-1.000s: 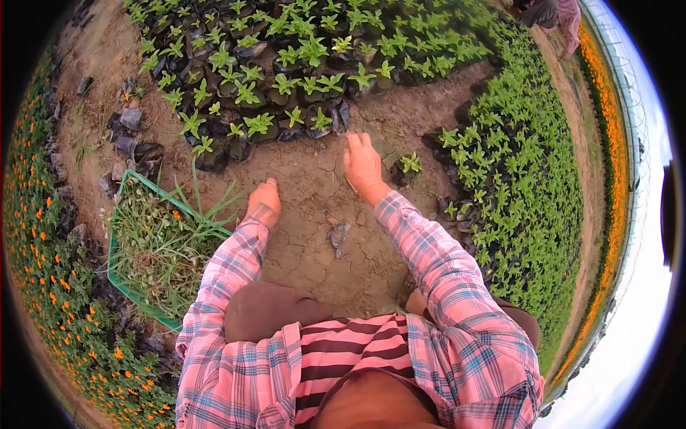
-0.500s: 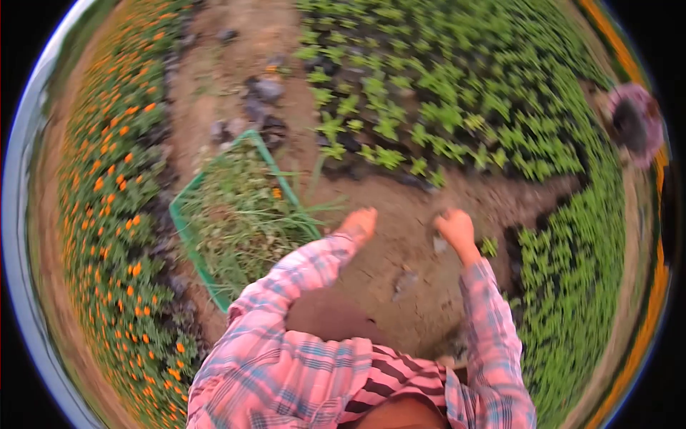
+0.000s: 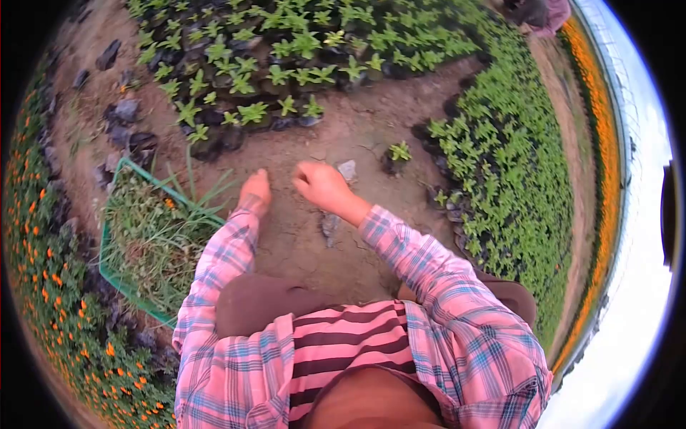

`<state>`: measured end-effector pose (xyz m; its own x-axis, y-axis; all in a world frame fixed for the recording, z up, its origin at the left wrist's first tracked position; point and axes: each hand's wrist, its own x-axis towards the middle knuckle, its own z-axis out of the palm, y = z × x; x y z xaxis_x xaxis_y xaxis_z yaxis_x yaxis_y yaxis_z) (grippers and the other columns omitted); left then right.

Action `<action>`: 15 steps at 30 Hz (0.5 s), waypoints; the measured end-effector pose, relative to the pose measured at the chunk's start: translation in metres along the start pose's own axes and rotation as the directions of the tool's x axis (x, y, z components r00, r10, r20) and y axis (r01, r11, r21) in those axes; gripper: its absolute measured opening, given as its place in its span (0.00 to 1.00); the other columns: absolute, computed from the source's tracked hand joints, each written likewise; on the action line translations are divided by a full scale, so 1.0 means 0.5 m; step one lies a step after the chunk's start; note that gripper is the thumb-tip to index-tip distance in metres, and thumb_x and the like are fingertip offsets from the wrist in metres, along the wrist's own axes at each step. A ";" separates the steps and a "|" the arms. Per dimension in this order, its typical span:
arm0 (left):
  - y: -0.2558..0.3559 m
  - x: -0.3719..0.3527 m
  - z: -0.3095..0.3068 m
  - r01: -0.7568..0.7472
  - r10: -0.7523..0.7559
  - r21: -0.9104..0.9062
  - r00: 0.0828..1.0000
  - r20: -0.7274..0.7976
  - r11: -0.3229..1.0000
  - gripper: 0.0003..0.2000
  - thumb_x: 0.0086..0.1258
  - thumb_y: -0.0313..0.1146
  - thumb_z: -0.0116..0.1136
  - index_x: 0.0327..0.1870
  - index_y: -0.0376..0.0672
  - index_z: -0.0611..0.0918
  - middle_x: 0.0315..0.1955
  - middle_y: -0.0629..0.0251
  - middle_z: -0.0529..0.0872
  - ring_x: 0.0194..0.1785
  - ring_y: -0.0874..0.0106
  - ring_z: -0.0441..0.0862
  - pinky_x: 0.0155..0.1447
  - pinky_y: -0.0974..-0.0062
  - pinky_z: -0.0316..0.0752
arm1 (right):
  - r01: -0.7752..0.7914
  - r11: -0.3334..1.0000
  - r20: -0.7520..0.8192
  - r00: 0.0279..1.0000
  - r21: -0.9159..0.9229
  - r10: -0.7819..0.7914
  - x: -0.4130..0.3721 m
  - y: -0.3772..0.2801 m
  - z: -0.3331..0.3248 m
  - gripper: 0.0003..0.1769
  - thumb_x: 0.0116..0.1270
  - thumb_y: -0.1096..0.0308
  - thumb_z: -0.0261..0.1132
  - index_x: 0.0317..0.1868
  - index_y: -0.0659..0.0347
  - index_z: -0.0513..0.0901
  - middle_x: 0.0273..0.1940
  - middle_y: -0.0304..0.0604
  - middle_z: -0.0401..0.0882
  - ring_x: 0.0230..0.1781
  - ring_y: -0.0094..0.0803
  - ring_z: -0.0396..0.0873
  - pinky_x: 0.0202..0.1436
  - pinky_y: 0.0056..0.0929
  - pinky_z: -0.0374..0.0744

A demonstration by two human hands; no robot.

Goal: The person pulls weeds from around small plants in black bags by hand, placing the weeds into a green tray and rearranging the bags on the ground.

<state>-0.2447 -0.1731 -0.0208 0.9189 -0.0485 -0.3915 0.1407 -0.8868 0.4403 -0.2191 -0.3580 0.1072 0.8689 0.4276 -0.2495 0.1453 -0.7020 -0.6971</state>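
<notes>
Over the bare soil, my left hand (image 3: 256,189) is beside the right edge of a green crate (image 3: 118,280) full of pulled weeds and grass. Its fingers are bunched together, and what they hold, if anything, is hidden. My right hand (image 3: 320,184) is a short way to its right, fingers curled in; nothing can be made out in them. A small grey scrap (image 3: 347,170) lies on the soil just right of that hand, and another crumpled scrap (image 3: 329,227) lies below it.
Potted green seedlings (image 3: 300,46) stand beyond my hands, and more (image 3: 500,179) on the right. One lone seedling (image 3: 399,151) sits on the soil. Orange flowers (image 3: 71,314) line the left. Dark bags (image 3: 127,114) lie behind the crate. Another person (image 3: 547,14) is at the top right.
The view has turned, so the crate and beds appear further left. My hands are closer together, with my right hand now left of the grey scrap.
</notes>
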 end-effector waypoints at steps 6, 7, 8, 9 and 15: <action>0.011 -0.007 -0.029 0.072 -0.076 0.049 0.994 0.077 0.996 0.09 0.64 0.26 0.47 0.44 0.37 0.73 0.42 0.44 0.79 0.48 0.50 0.78 0.51 0.59 0.74 | -0.801 0.595 -0.534 0.529 -0.059 0.660 -0.139 0.250 -0.018 0.40 0.52 0.48 0.68 0.55 0.72 0.69 0.55 0.59 0.72 0.56 0.47 0.72 0.53 0.42 0.75; 0.010 -0.003 -0.025 0.085 -0.088 0.044 0.994 0.066 0.995 0.09 0.64 0.25 0.47 0.44 0.37 0.73 0.42 0.44 0.79 0.48 0.50 0.78 0.51 0.59 0.74 | -0.797 0.601 -0.535 0.533 -0.058 0.656 -0.134 0.269 -0.028 0.40 0.52 0.48 0.68 0.55 0.72 0.69 0.55 0.59 0.72 0.56 0.47 0.72 0.53 0.42 0.75; 0.009 -0.001 -0.018 0.098 -0.100 0.037 0.993 0.057 0.994 0.09 0.64 0.25 0.47 0.45 0.37 0.73 0.42 0.44 0.79 0.48 0.50 0.78 0.51 0.59 0.74 | -0.784 0.621 -0.591 0.502 -0.001 0.632 -0.119 0.254 -0.059 0.39 0.50 0.49 0.69 0.53 0.72 0.70 0.55 0.59 0.71 0.57 0.47 0.71 0.53 0.41 0.75; 0.010 0.000 -0.015 0.099 -0.101 0.037 0.994 0.052 0.994 0.09 0.64 0.25 0.47 0.45 0.37 0.73 0.42 0.44 0.79 0.48 0.50 0.78 0.51 0.59 0.74 | -0.766 0.641 -0.642 0.465 0.054 0.609 -0.106 0.248 -0.084 0.38 0.49 0.50 0.70 0.52 0.72 0.72 0.55 0.58 0.70 0.58 0.46 0.69 0.53 0.41 0.75; 0.014 -0.006 -0.030 0.084 -0.086 0.023 0.994 0.063 0.996 0.10 0.63 0.24 0.48 0.45 0.36 0.73 0.42 0.43 0.79 0.49 0.50 0.78 0.51 0.59 0.74 | -0.493 0.869 -0.542 0.739 -0.030 0.400 -0.007 0.317 -0.118 0.31 0.47 0.50 0.70 0.48 0.61 0.78 0.46 0.53 0.76 0.49 0.49 0.75 0.50 0.41 0.76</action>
<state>-0.2410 -0.1723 -0.0044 0.8786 -0.0011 -0.4776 0.2094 -0.8979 0.3873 -0.1713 -0.5044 0.0374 0.9567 -0.2737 -0.0989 -0.2877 -0.8385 -0.4628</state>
